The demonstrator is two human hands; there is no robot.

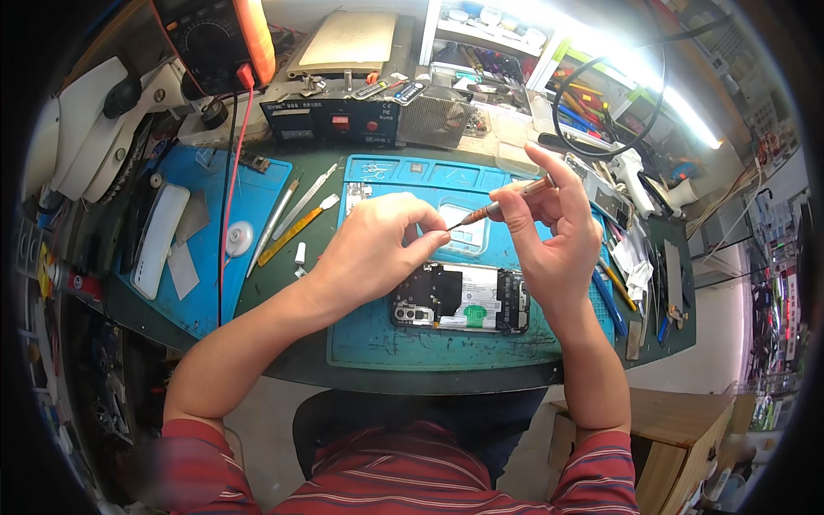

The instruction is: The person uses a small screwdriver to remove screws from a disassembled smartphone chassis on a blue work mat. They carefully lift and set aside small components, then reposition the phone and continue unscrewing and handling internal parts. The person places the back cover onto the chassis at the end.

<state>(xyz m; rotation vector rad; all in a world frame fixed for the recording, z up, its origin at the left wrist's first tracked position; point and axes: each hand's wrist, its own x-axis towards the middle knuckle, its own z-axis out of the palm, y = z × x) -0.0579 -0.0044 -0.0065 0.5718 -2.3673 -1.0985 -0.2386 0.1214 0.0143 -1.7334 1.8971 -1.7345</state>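
Observation:
My right hand [556,236] grips a slim screwdriver [489,210] with a brownish handle, its shaft slanting down to the left. Thumb and forefinger of my left hand [365,253] are pinched together at the screwdriver's tip; whatever lies between them is too small to make out. Both hands are raised over a blue repair mat [412,354]. Below them lies an opened phone [425,296], its camera module at the left end and a pale battery with a green tab in the middle. A clear-lidded little tray [472,245] sits behind the phone, partly covered by my hands.
Tweezers and an orange-handled brush [296,233] lie left of the mat, beside a second blue mat [266,193]. A multimeter [210,43] with hanging leads stands behind it. Blue and yellow pens or tools [608,300] crowd the right. A dark power unit [330,123] lines the back.

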